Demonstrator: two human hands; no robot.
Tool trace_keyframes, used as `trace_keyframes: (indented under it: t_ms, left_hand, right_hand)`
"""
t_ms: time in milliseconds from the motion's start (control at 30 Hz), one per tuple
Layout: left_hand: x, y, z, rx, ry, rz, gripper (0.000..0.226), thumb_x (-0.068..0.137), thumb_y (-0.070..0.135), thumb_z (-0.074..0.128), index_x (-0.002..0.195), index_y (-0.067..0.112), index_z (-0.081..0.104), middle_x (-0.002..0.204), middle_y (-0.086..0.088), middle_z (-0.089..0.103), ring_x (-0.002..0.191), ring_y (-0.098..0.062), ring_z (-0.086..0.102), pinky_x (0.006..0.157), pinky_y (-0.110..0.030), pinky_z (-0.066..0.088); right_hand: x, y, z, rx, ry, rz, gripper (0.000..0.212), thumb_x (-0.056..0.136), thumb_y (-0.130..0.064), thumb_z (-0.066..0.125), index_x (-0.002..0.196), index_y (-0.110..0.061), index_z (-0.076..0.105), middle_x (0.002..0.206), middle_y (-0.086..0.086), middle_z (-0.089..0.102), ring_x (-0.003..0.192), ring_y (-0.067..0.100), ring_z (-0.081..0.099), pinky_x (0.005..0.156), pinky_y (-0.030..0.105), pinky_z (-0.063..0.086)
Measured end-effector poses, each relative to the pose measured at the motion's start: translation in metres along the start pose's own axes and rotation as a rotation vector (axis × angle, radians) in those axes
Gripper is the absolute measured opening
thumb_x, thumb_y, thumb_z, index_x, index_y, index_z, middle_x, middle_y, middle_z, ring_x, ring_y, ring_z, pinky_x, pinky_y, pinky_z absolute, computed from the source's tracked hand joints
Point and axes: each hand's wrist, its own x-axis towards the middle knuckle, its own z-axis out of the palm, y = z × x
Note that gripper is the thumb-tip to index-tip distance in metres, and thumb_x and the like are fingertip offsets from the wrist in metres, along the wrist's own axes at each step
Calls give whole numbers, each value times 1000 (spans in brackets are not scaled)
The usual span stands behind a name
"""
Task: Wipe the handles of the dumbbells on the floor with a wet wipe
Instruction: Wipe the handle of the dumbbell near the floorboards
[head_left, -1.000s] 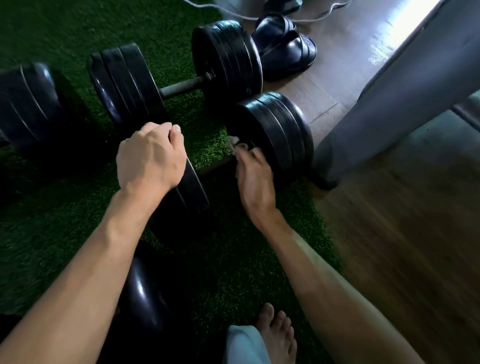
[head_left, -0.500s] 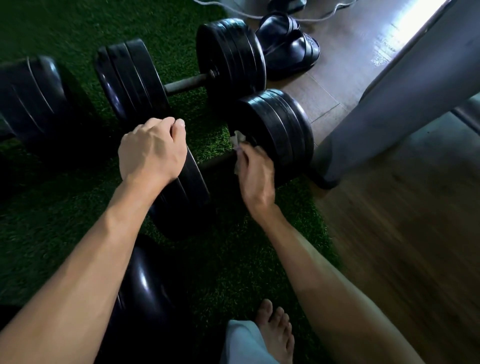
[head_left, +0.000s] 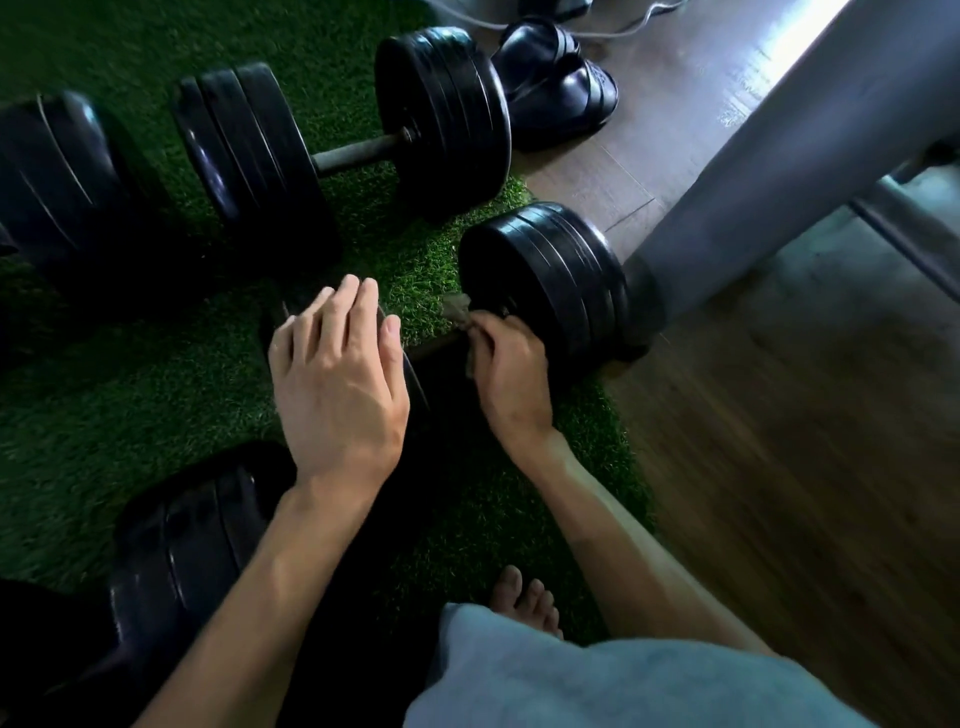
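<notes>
No writing or brand can be read anywhere. At centre frame the right hand (head_left: 506, 371) curls round a crumpled wipe (head_left: 457, 312) pressed on the thin metal handle (head_left: 434, 349) of the near dumbbell (head_left: 545, 283), just beside its stacked, round black plates. The left hand (head_left: 337, 374) hovers with fingers straight and loosely spread over that dumbbell's other plates, holding nothing. A second dumbbell (head_left: 358, 150) with a dull bar lies in the upper middle on bristly green turf (head_left: 104, 405). Glossy black shoes (head_left: 558, 85) sit on wood floor (head_left: 779, 467) at the top.
</notes>
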Motion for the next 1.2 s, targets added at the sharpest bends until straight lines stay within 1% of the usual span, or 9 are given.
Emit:
trace_keyframes:
  t_ms: [100, 233, 300, 400, 500, 700, 900, 1033, 1200]
  left_hand:
    - [-11, 0, -12, -77, 61, 30, 33, 107, 30, 41, 121, 17, 68, 121, 0, 69, 104, -26, 61, 92, -40, 41]
    - [-5, 1, -33, -189, 24, 36, 29, 105, 32, 46, 98, 18, 70, 91, -1, 69, 83, -29, 62, 73, -44, 48]
    - [2, 3, -28, -219, -63, -22, 28, 103, 34, 47, 110, 17, 68, 107, -4, 69, 100, -29, 63, 83, -44, 48]
    - [-7, 10, -14, -102, -302, -101, 57, 102, 49, 33, 137, 11, 56, 143, -12, 55, 135, -31, 48, 111, -48, 33]
    - [-31, 14, -13, -60, -216, -24, 52, 102, 45, 35, 130, 11, 62, 132, -11, 63, 122, -31, 56, 103, -47, 38]
    - [-37, 21, -21, -150, -86, -66, 25, 102, 30, 45, 94, 14, 63, 96, -5, 62, 92, -32, 54, 77, -43, 37]
    - [-48, 29, -25, -280, -141, -151, 24, 103, 28, 44, 103, 16, 64, 100, -7, 63, 94, -31, 57, 81, -42, 39]
    - [-74, 43, -27, -150, -192, -175, 26, 101, 35, 45, 116, 22, 62, 117, -7, 55, 110, -33, 48, 93, -46, 35]
    - [-93, 52, -30, -77, -175, -159, 27, 102, 35, 44, 118, 22, 61, 119, -8, 54, 108, -34, 48, 92, -46, 35]
  right_hand:
    - [-17, -3, 0, 24, -126, -55, 22, 98, -4, 58, 115, -4, 72, 91, 2, 64, 73, 2, 58, 74, 3, 41]
    - [-33, -1, -9, 6, -314, -73, 21, 99, -14, 58, 113, -12, 73, 92, 5, 67, 81, 13, 64, 75, 25, 49]
    - [-32, 5, -22, -12, -265, 49, 22, 101, -14, 53, 111, -12, 73, 95, 5, 66, 87, 10, 63, 78, 23, 45]
    - [-37, 11, -36, -74, -128, 130, 23, 103, -12, 50, 111, -12, 71, 93, 0, 67, 85, 4, 61, 77, 14, 43]
    - [-52, 9, -31, -132, -77, 125, 23, 103, -13, 50, 110, -10, 72, 98, 1, 65, 89, 13, 61, 79, 14, 37]
    - [-75, 11, -45, -108, -399, -30, 20, 99, -16, 57, 110, -14, 74, 87, 3, 63, 79, 17, 61, 75, 28, 46]
    - [-82, 31, -63, -163, -177, 120, 23, 102, -15, 50, 105, -11, 72, 90, 5, 64, 78, 19, 62, 75, 36, 52]
    - [-96, 29, -66, -115, -290, 73, 21, 101, -16, 54, 109, -12, 72, 90, 0, 59, 80, 15, 60, 73, 30, 49]
    - [-107, 24, -71, -123, -439, -11, 20, 100, -19, 55, 107, -14, 73, 87, 1, 61, 77, 15, 61, 73, 33, 50]
